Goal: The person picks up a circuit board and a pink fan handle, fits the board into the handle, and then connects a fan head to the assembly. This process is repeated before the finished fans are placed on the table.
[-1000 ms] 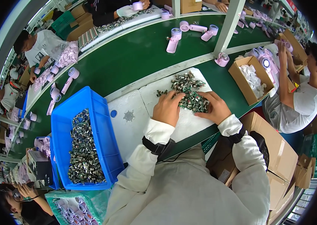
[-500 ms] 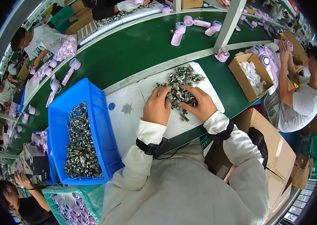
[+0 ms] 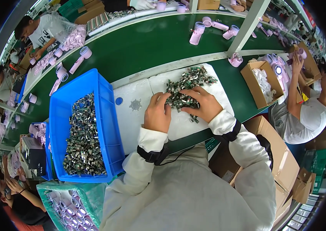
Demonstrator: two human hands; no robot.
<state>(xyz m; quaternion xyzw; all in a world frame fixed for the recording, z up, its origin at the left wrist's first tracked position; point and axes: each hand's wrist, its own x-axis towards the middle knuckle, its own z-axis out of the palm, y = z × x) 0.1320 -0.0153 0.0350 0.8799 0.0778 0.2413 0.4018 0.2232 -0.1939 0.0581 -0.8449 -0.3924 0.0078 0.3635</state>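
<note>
left hand, right hand — loosely curled, grip unclear — touch a circuit-board pile

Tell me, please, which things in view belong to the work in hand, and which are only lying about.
Likely in use:
- parts, between left hand and right hand
- white board, under the parts
- blue bin, holding similar-looking parts

Probably only lying about:
- pink devices, beyond the board
- open carton, right
- dark box, left
</note>
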